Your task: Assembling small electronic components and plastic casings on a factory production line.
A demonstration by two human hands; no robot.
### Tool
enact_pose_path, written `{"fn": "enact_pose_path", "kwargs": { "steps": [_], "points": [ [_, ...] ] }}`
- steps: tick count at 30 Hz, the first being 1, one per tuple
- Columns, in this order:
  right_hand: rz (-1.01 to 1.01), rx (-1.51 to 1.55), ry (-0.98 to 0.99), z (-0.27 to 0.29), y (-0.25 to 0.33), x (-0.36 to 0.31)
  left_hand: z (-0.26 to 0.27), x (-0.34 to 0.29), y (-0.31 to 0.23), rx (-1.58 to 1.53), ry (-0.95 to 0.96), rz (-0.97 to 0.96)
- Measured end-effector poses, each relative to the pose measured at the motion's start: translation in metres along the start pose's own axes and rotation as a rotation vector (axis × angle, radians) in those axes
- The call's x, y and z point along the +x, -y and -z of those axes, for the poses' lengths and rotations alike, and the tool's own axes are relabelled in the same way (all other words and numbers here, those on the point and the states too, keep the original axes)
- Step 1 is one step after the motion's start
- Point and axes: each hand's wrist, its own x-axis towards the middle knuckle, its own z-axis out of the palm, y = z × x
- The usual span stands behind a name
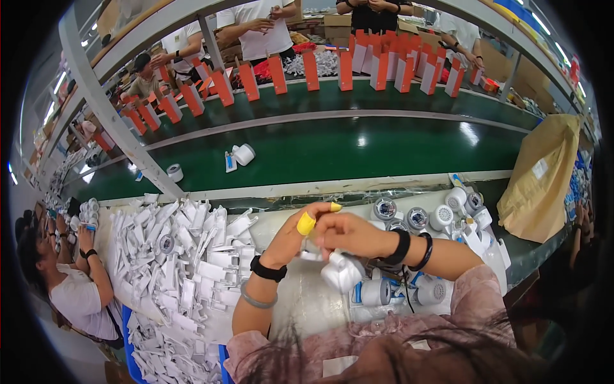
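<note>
In front of me, above the bench, both of my hands meet over a white round-headed plastic device. My left hand is closed around its narrow end, with yellow covers on two fingertips. Close against it, my right hand has its fingers pinched together at the same narrow part; the round head hangs just below this hand. My fingers hide the exact grip. To the left lies a big heap of white plastic shell pieces. On the right, several similar round-headed devices lie by my right forearm, and more lie beneath it.
Beyond the bench runs a green conveyor belt carrying a loose white device. Orange-and-white boxes stand along its far side. A metal post rises at left, a brown paper bag at right. Other people work around the line.
</note>
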Motion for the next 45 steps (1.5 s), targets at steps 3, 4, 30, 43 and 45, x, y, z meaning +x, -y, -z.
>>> {"fn": "enact_pose_path", "kwargs": {
  "steps": [3, 4, 30, 43, 45],
  "points": [
    [0.064, 0.257, -0.193, 0.0, 0.022, -0.015, -0.005, 0.0, -0.005, 0.05, 0.044, 0.022],
    [0.065, 0.258, -0.192, -0.001, 0.027, -0.019, -0.006, -0.001, -0.009, 0.052, 0.043, 0.023],
    [0.533, -1.221, -0.65, 0.013, 0.033, -0.04, -0.027, -0.006, -0.014, 0.106, -0.234, -0.059],
    [0.572, -0.804, -0.678, 0.018, 0.02, -0.032, -0.034, 0.004, 0.016, -0.238, -0.287, 0.06],
    [0.646, -0.904, -0.661, 0.017, 0.02, -0.032, -0.035, 0.003, 0.015, -0.232, -0.272, 0.068]
  ]
}}
